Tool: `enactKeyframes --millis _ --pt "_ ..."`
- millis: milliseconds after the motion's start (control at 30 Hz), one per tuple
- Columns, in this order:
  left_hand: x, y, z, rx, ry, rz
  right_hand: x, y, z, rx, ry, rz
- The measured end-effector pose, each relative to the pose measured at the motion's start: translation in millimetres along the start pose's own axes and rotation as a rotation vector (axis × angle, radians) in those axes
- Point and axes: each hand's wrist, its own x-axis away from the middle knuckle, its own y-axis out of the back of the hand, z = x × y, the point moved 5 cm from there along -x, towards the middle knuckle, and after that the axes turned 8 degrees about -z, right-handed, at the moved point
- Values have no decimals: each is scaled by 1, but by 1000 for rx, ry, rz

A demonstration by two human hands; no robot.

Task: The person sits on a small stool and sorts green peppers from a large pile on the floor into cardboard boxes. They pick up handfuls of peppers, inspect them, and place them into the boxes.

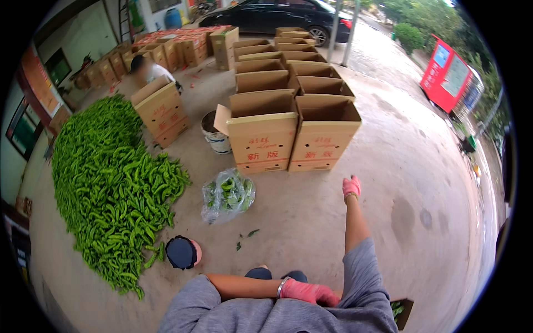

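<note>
My right hand (352, 190), in a pink glove, reaches forward over the concrete floor with its fingers curled in and nothing seen in them. Its nearest object is a tall cardboard carton (318, 143) with red print, the front one of its row. Across my waist lies my left hand (307, 292), also in a pink glove and with a silver bangle at the wrist; its fingertips are hidden. A clear plastic bag (229, 195) holding green peppers rests on the floor ahead. Beside that carton stands another carton (262, 141), one flap folded out to the left.
A large heap of green peppers (112, 183) spreads at left, near a dark-topped stool (181, 252). A white bucket (217, 137) stands beside the cartons. Behind the heap, a person (156, 71) crouches near a carton (161, 114). A pepper box (404, 314) sits at lower right.
</note>
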Motion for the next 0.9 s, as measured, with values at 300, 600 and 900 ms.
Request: enactKeyframes --millis 300,600,900 --pt "144 278 -2 -529 123 -1700 -83 -230 283 229 809 502" --pt "234 173 151 570 -366 -2778 -109 -418 371 164 1134 430" --pt "112 97 260 1327 -369 -2858 -115 -485 356 431 1456 767"
